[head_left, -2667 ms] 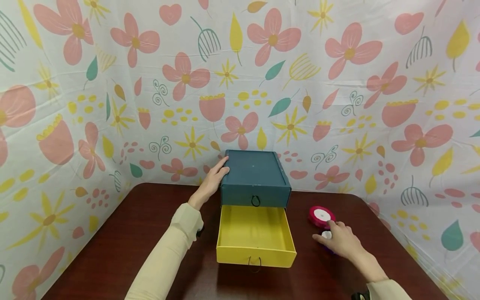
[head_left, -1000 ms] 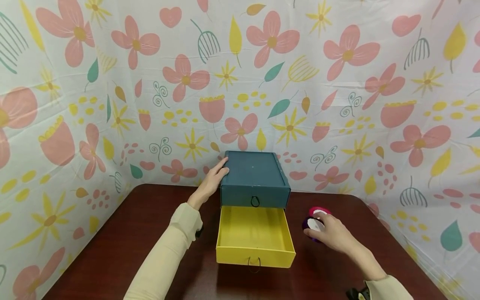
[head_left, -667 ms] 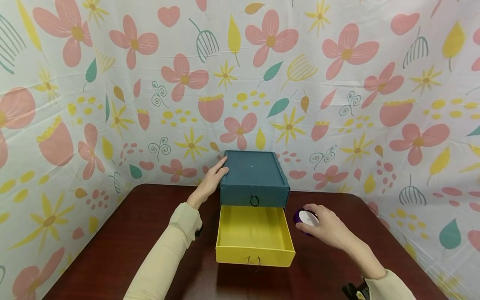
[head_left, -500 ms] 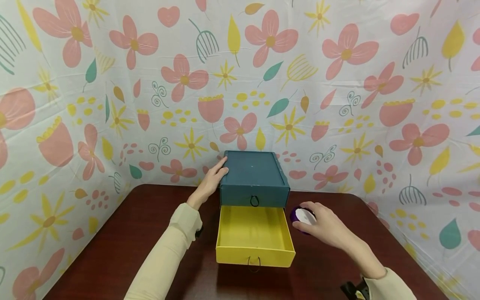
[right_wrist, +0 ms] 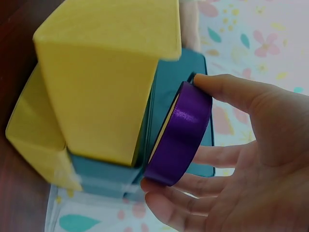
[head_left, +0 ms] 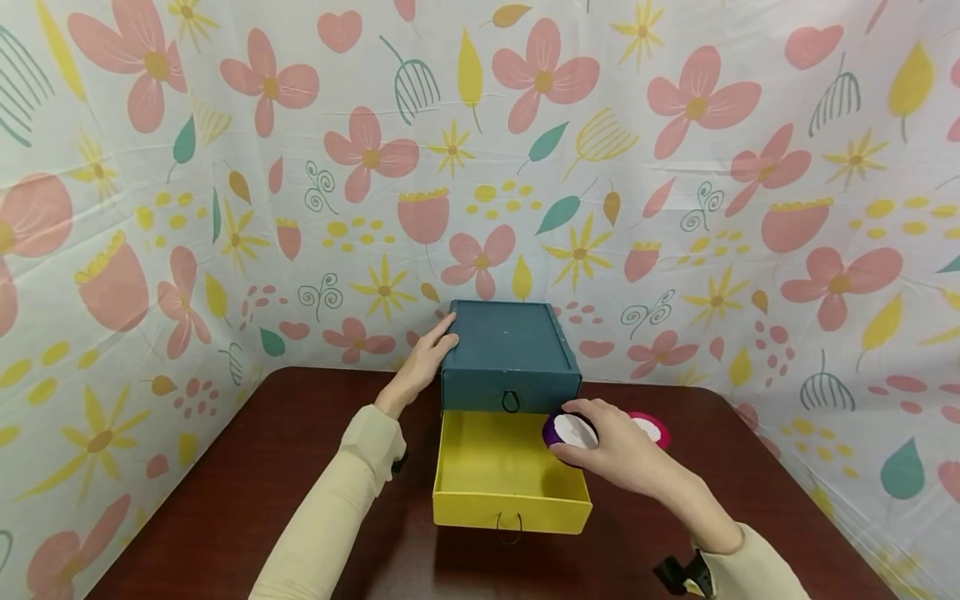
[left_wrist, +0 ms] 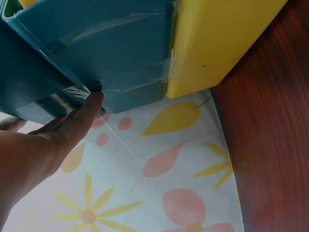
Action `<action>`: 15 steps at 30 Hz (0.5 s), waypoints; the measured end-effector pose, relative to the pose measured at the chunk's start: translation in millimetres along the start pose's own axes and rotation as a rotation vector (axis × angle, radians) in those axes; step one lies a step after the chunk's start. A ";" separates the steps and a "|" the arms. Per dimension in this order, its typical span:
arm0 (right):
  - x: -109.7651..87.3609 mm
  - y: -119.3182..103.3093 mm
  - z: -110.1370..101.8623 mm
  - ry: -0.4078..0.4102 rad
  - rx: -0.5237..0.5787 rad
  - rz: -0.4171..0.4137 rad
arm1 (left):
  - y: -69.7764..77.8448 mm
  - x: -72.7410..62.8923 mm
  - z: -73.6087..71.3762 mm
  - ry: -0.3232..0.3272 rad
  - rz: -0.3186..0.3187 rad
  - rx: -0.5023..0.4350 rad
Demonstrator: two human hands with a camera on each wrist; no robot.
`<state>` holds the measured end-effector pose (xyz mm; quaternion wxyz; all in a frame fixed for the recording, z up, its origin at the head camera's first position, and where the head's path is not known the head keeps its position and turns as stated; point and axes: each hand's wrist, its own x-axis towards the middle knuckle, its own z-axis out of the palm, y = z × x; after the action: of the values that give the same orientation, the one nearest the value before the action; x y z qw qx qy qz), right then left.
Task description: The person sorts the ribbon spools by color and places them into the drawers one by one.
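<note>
Pale cream sleeves (head_left: 328,510) end in wide cuffs (head_left: 377,435), a squarish black device (head_left: 671,574) showing beside the right one.

Flower-print backdrop (head_left: 480,150); dark red-brown table (head_left: 247,475)

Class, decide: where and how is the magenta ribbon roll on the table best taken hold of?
Probably a grip across the round rim of the magenta ribbon roll, coming from above right: it lies flat, white face up, and the right hand hides its near-left part.
</note>
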<state>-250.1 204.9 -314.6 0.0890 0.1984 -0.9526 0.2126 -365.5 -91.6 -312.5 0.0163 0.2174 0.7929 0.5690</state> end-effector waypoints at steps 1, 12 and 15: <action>1.1 -2.6 1.6 -0.010 0.005 0.003 | -0.8 0.5 0.0 -0.001 -0.003 0.001; 13.3 -20.2 27.3 -0.035 -0.008 0.003 | -29.2 16.0 1.2 0.041 0.047 0.003; 16.5 -23.4 34.1 -0.036 -0.021 -0.008 | -30.9 16.1 2.3 0.050 0.055 0.010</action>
<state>-258.2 164.9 -332.2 0.0750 0.2050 -0.9554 0.1987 -389.5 -91.7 -337.8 -0.0203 0.2246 0.7897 0.5706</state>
